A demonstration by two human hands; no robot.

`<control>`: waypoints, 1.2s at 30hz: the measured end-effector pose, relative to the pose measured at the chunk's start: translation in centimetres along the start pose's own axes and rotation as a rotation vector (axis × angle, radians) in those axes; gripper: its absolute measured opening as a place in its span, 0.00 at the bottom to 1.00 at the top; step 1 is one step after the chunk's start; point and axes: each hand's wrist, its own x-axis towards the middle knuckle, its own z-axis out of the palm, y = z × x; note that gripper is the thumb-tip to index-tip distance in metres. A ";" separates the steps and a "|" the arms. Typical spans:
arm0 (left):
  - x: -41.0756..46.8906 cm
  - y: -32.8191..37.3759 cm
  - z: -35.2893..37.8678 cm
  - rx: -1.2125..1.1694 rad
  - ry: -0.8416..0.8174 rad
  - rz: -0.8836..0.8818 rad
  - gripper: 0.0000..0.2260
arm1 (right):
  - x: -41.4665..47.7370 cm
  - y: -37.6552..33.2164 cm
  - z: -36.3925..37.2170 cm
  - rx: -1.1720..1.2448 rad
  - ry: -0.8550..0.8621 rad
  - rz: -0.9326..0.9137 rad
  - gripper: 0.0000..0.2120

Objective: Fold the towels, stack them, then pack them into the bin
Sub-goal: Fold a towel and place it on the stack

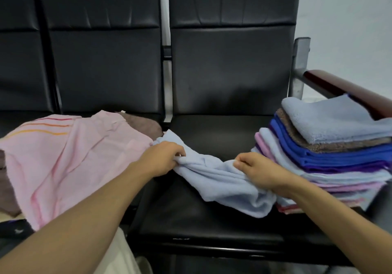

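A crumpled light blue towel (222,185) lies across the black seat (191,220) in the middle. My left hand (161,159) grips its bunched upper left part. My right hand (258,172) pinches the cloth near its right side. A stack of several folded towels (331,159) in blue, brown, purple, pink and pale blue rests on the right of the same seat. An unfolded pink towel with orange stripes (70,161) is spread over the seat to the left, with a brown towel (144,125) partly hidden behind it. No bin is in view.
Black padded backrests (231,61) rise behind the seats. A dark wooden armrest on a metal post (339,87) stands right behind the folded stack. More brown cloth (6,189) shows at the far left edge. A pale wall (350,19) is at the right.
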 end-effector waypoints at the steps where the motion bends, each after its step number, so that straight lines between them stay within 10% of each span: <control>1: 0.0 -0.4 -0.4 -0.029 0.010 -0.019 0.11 | 0.1 0.0 0.1 0.039 -0.001 0.055 0.15; 6: 0.2 -0.3 -1.6 -0.014 0.157 -0.132 0.09 | -0.6 0.1 0.4 -0.187 -0.232 0.200 0.31; 11: 0.9 3.7 -3.9 -0.648 0.521 -0.122 0.09 | -1.3 -0.6 0.7 0.113 -0.298 0.054 0.13; 16: 1.3 7.1 -4.5 -1.211 0.094 0.241 0.29 | -1.6 -0.5 0.2 0.607 0.010 0.115 0.08; 24: 0.9 0.7 -1.6 -0.402 0.076 -0.429 0.21 | -1.5 0.4 0.0 0.692 0.303 0.189 0.08; 31: -1.1 -1.6 -0.2 -0.234 -0.112 -0.411 0.27 | -1.1 -0.7 -0.2 0.785 0.371 0.147 0.08; 36: -1.1 -2.4 0.4 -0.220 -0.037 -0.335 0.09 | -1.2 -1.4 -0.7 1.171 0.313 0.159 0.09</control>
